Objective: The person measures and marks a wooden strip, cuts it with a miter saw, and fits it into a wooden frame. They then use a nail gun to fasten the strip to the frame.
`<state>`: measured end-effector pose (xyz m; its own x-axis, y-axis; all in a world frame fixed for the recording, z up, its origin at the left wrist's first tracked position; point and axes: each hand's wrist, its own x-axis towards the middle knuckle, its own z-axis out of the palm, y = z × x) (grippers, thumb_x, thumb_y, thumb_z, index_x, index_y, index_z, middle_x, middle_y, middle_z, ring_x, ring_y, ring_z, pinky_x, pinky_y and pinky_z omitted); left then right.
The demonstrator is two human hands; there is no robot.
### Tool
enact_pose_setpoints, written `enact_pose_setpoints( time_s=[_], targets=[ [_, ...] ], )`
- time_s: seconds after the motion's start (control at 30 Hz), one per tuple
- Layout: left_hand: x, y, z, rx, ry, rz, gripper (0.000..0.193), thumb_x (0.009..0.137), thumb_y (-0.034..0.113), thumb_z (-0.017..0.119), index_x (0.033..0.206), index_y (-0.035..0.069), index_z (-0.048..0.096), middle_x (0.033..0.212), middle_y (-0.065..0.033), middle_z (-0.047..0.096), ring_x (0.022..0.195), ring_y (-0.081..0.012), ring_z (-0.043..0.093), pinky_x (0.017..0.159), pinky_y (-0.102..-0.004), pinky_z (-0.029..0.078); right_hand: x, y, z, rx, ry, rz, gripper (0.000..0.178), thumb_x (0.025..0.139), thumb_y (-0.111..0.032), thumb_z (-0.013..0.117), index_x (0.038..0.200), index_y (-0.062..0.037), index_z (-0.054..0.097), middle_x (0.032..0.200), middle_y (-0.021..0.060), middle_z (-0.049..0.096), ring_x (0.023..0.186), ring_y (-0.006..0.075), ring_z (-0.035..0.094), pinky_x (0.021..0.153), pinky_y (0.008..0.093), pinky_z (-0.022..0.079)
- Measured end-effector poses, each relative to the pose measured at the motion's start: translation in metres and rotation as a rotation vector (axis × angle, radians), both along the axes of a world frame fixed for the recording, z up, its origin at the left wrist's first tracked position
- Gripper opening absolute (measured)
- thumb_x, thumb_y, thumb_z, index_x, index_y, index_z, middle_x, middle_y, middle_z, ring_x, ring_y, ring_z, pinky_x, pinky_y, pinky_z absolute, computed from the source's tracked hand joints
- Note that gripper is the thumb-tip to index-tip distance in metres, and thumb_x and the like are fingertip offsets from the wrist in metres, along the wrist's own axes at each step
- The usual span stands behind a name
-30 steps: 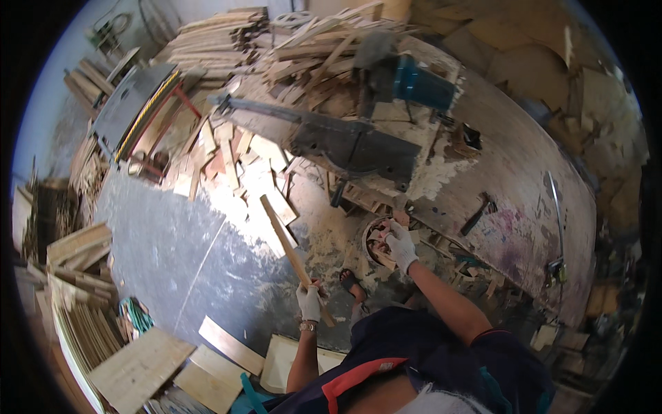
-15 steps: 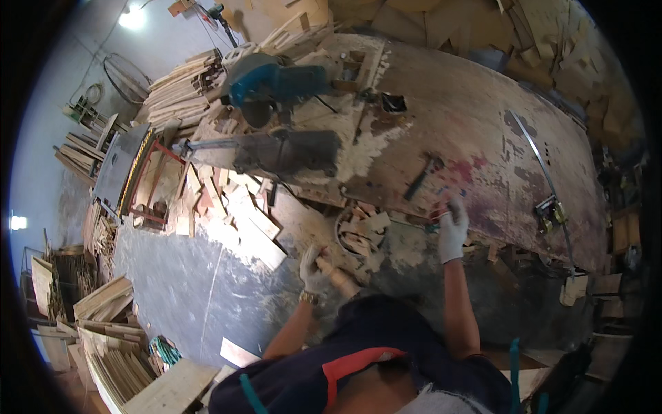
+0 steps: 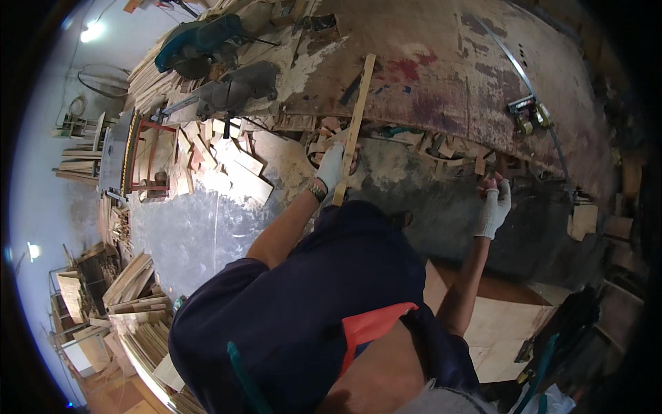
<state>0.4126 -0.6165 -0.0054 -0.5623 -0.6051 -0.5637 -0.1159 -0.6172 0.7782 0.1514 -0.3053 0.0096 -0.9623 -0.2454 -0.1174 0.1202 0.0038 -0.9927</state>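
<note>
A long, narrow wooden strip (image 3: 358, 114) runs from near my body out over the front edge of the worktable. My left hand (image 3: 331, 168), in a white glove, is closed around its nearer part. To the right, my right hand (image 3: 494, 209) hangs over the dark floor just short of the table edge. It wears a white glove with bare fingertips; its fingers are bent but apart, and I see nothing in them. A hammer (image 3: 350, 90) lies on the table, partly behind the strip. Below my left hand, a bucket of wood offcuts (image 3: 318, 146) is partly covered.
The worn worktable (image 3: 441, 76) spreads ahead, with a long metal clamp (image 3: 527, 110) at its right. A teal miter saw (image 3: 200, 45) stands at the left. Loose offcuts (image 3: 241, 169) lie on the floor, and stacked boards (image 3: 141, 324) stand at lower left.
The wooden strip now reaches out over the table in my left hand. My right hand has moved right and back from the table. My view has shifted, with the saw now farther up and left.
</note>
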Motion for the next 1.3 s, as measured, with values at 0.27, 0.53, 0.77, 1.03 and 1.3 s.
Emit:
enact_pose_setpoints(
  time_s=[0.27, 0.53, 0.77, 1.03, 1.3],
  targets=[
    [-0.048, 0.000, -0.004, 0.223, 0.216, -0.125, 0.040, 0.108, 0.034, 0.040, 0.127, 0.003, 0.058, 0.084, -0.0041, 0.058, 0.065, -0.0174, 0.057, 0.060, -0.0301, 0.049, 0.022, 0.064, 0.000, -0.064, -0.090, -0.203, 0.030, 0.100, -0.017, 0.062, 0.125, -0.0001, 0.061, 0.092, 0.0065, 0.067, 0.069, 0.0111, 0.063, 0.060, 0.0241, 0.048],
    [-0.100, 0.038, 0.005, 0.236, 0.074, -0.117, 0.036, 0.107, 0.027, 0.040, 0.124, 0.001, 0.058, 0.079, -0.0046, 0.059, 0.061, -0.0134, 0.056, 0.057, -0.0278, 0.050, 0.019, 0.151, -0.009, 0.096, -0.053, -0.456, 0.032, 0.101, -0.018, 0.060, 0.128, -0.0007, 0.058, 0.097, 0.0055, 0.064, 0.080, 0.0099, 0.061, 0.068, 0.0238, 0.049],
    [-0.056, 0.016, -0.011, 0.012, 0.072, -0.094, 0.043, 0.105, 0.040, 0.049, 0.117, 0.001, 0.061, 0.077, -0.0027, 0.059, 0.058, -0.0138, 0.053, 0.054, -0.0272, 0.047, 0.053, 0.050, -0.072, 0.087, -0.246, -0.083, 0.025, 0.099, -0.010, 0.053, 0.121, -0.0001, 0.060, 0.091, 0.0058, 0.063, 0.067, 0.0101, 0.059, 0.058, 0.0253, 0.049],
    [0.021, -0.055, 0.000, -0.191, -0.064, -0.054, 0.034, 0.105, 0.027, 0.049, 0.124, -0.001, 0.054, 0.080, -0.0047, 0.062, 0.062, -0.0133, 0.056, 0.060, -0.0292, 0.048, 0.165, -0.148, -0.037, 0.111, -0.248, 0.443, 0.028, 0.101, -0.014, 0.056, 0.124, 0.0014, 0.060, 0.094, 0.0062, 0.066, 0.070, 0.0111, 0.061, 0.064, 0.0262, 0.047],
    [0.120, -0.202, -0.038, -0.366, -0.190, -0.254, 0.023, 0.102, 0.024, 0.050, 0.106, 0.001, 0.052, 0.083, -0.0065, 0.066, 0.066, -0.0135, 0.061, 0.062, -0.0307, 0.051, 0.314, -0.285, -0.046, 0.318, -0.283, 0.535, 0.032, 0.100, -0.015, 0.058, 0.127, 0.0032, 0.060, 0.096, 0.0107, 0.068, 0.075, 0.0145, 0.063, 0.066, 0.0296, 0.051]
  ],
)
